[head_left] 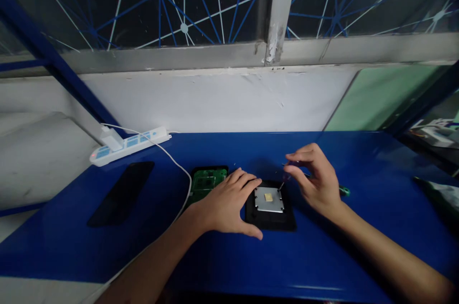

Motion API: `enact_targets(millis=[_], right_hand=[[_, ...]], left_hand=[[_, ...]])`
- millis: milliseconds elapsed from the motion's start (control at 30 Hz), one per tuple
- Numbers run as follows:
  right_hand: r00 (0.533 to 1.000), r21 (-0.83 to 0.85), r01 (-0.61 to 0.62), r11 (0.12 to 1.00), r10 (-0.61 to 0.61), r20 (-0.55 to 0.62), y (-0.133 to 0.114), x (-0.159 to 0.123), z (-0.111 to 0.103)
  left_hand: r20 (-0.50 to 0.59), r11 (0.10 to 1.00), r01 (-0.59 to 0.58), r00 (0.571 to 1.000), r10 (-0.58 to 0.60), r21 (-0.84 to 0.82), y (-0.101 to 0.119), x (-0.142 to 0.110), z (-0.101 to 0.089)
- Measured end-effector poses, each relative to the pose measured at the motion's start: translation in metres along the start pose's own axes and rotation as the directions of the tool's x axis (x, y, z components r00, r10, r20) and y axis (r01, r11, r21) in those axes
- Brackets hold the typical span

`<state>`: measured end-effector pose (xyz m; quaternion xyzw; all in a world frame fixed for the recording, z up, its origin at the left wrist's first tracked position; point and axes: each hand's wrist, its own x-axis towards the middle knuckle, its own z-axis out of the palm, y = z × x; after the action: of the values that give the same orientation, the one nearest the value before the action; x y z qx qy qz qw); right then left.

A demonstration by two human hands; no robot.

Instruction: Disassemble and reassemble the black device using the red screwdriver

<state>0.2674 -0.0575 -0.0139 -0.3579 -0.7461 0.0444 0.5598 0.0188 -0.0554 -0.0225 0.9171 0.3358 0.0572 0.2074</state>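
Note:
A square black casing (270, 222) lies flat on the blue table, with a silver metal plate (274, 206) in its middle. The plate bears a small beige square pad (268, 197) and dark spots at its corners. My left hand (231, 201) rests at the casing's left side, fingers and thumb spread around it. My right hand (317, 182) pinches a small screwdriver with a purplish handle (287, 175). Its thin shaft slants down to the plate's far right corner. Left of the casing, partly behind my left hand, lies a green circuit board (206, 182) in a black shell.
A tool with a green end (344, 191) lies behind my right hand, mostly hidden. A dark phone-like slab (122, 194) and a white power strip (134, 144) are at left; a white cable (174, 158) crosses the table. A dark item (439, 199) lies at far right.

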Motion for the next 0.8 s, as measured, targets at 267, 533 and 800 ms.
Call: enact_targets(millis=[267,533,800], right_hand=[[0.99,0.052,-0.133,0.99,0.131,0.045,-0.0065,-0.001,0.0019],[0.993,0.06,-0.105,0.993,0.102,0.058,-0.0051,-0.0031,0.0002],[1.0,-0.024,-0.017,1.0,0.018,0.023,-0.001,-0.0007,0.0005]], left_hand=[[-0.007,1.0,-0.013,1.0,0.013,0.007,0.0004,0.001,-0.0008],[0.019,1.0,0.013,1.0,-0.013,0.02,0.0012,0.0012,-0.0012],[0.047,0.999,0.022,0.999,-0.023,0.023,0.0035,0.0016,-0.0035]])
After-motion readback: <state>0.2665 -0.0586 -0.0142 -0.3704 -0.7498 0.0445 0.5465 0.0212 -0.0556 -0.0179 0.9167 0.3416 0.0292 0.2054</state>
